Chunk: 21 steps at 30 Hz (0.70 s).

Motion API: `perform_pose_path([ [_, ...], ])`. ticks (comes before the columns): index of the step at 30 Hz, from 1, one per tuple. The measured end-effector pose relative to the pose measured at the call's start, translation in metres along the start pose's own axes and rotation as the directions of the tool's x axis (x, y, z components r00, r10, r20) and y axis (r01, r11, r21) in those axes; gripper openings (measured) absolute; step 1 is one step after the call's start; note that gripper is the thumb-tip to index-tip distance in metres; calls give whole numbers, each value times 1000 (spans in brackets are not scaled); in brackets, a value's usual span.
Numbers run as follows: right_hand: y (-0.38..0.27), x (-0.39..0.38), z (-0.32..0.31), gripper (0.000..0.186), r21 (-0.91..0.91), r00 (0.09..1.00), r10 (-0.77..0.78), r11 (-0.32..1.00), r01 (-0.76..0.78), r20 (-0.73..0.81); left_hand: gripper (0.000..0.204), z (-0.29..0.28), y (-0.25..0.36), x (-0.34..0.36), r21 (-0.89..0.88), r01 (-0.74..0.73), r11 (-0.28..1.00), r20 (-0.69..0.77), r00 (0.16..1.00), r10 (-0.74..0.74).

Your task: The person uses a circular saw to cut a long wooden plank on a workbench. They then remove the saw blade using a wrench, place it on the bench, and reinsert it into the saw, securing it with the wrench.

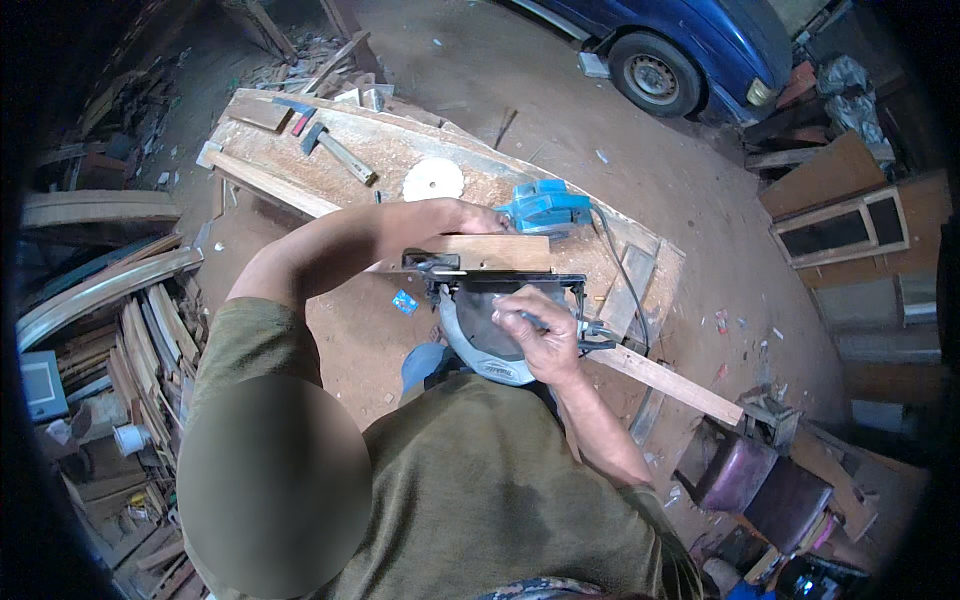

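A circular saw (490, 340) with a grey curved guard and a black base plate is in front of my body. My right hand (545, 338) is closed on the saw, its fingers curled over the body; the exact part gripped is unclear. Along the far side of the base plate lies a wooden block (495, 252). My left arm reaches round to the block's far edge, where my left hand (472, 217) is closed on it, fingers partly hidden. Just beyond that hand stands a blue electric planer (550, 207) with a dark cord.
The sawdust-covered workbench (400, 128) carries a hammer (338, 152), a white toothed disc (433, 180) and a wood offcut (262, 113). A long plank (665, 380) juts to the right. Timber piles (140, 370) line the left; a blue vehicle (700, 50) stands at the back right.
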State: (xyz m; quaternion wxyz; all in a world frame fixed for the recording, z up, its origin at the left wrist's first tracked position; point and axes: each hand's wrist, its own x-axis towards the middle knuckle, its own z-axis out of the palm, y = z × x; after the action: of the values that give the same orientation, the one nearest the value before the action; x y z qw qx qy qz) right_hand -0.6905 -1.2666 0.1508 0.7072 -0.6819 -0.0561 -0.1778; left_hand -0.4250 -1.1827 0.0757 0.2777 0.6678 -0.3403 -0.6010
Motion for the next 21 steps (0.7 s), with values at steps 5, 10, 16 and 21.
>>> perform_pose_path([
  [5, -7, -2, 27, 20, 71, 963, -25, 996, 45, -267, 37, 2, 7, -21, -27, 34, 999, 99, 995, -32],
  [10, -57, 24, 20, 27, -331, 997, -74, 942, 60, -31, 34, -15, -20, 0, -69, -20, 997, 227, 973, 35],
  [16, -49, 14, -21, 33, -729, 971, 241, 662, -171, -8, 35, -9, -1, -14, -50, -59, 997, 123, 990, 65],
  [21, -50, 8, -29, 24, -798, 855, 518, 509, -323, -15, 34, -1, -20, 0, -35, -217, 976, 23, 976, 217],
])
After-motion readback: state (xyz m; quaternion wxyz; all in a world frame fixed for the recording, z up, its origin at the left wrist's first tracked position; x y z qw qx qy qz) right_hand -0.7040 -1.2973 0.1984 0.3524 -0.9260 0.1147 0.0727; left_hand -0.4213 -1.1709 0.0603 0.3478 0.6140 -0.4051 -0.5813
